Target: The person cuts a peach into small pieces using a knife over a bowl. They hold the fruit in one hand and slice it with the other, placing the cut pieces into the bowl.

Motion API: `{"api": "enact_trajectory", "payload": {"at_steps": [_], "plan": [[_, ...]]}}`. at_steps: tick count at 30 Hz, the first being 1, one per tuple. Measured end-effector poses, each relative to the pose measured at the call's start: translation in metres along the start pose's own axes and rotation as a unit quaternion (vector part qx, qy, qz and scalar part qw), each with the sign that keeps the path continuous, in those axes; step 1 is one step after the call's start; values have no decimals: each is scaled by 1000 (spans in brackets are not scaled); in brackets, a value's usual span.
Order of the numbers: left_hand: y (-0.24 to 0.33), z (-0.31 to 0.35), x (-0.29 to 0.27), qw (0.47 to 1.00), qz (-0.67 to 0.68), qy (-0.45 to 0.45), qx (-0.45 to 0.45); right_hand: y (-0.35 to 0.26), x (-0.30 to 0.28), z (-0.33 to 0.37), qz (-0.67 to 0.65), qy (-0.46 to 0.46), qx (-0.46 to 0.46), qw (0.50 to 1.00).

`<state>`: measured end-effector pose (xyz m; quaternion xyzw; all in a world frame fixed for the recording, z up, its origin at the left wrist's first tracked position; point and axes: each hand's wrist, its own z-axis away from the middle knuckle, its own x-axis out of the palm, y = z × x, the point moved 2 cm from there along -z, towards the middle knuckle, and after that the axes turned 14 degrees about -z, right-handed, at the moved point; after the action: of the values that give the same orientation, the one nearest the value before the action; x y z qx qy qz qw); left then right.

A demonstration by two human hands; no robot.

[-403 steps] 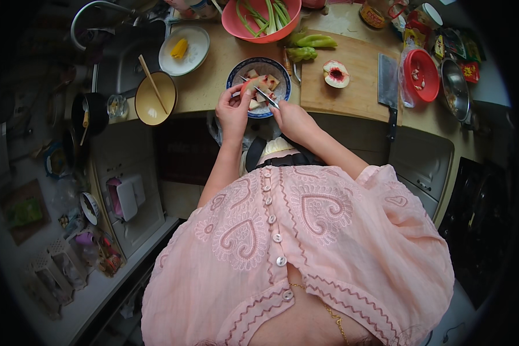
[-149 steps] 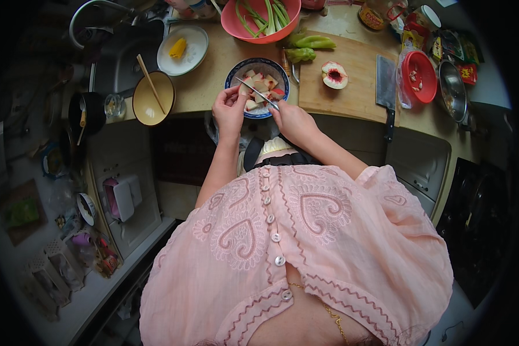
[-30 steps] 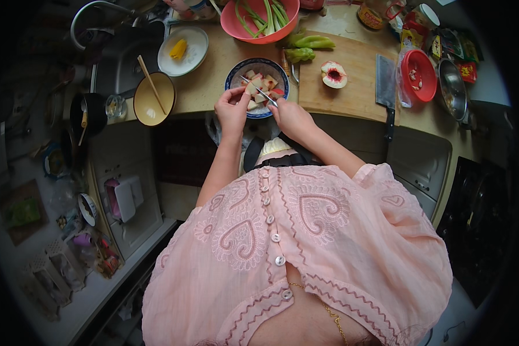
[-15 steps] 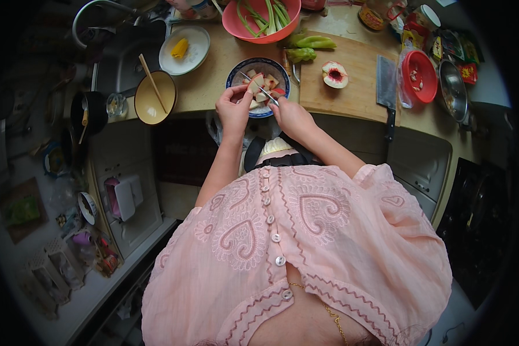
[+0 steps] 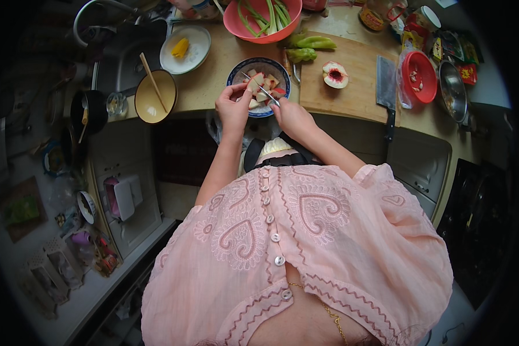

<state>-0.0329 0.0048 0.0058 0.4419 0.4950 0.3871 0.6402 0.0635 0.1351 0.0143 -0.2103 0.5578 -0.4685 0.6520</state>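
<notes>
Over a blue-and-white bowl (image 5: 230, 76), my left hand (image 5: 232, 109) pinches a piece of peach (image 5: 255, 84) with pale flesh and a red edge. My right hand (image 5: 294, 118) is closed round the handle of a small knife (image 5: 269, 96). Its narrow blade points up and left and lies against the peach piece; my left fingers partly hide where they meet. Cut peach chunks (image 5: 272, 83) fill the bowl beneath both hands. To the right, a halved peach (image 5: 334, 75) rests cut side up on a wooden cutting board (image 5: 349, 102), its red centre showing.
A cleaver (image 5: 386, 81) lies at the board's right edge, handle past the counter. Green peppers (image 5: 317, 42) sit at its far left. Beyond stands a pink bowl (image 5: 232, 22) of green stalks. A yellow bowl with chopsticks (image 5: 150, 109), white plate (image 5: 205, 49) and red basket (image 5: 427, 95) are around.
</notes>
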Motion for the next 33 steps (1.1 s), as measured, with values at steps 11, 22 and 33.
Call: {"api": "enact_trajectory", "payload": {"at_steps": [11, 22, 33], "plan": [[-7, -2, 7, 1000, -3, -13, 20, 3, -3, -5, -10, 12, -5, 1000], [-4, -8, 0, 998, 52, -2, -33, 9, 1, -3, -6, 2, -7, 1000], [-3, -3, 5, 1000, 26, -17, -5, 10, 5, -5, -3, 10, 5, 1000]]}}
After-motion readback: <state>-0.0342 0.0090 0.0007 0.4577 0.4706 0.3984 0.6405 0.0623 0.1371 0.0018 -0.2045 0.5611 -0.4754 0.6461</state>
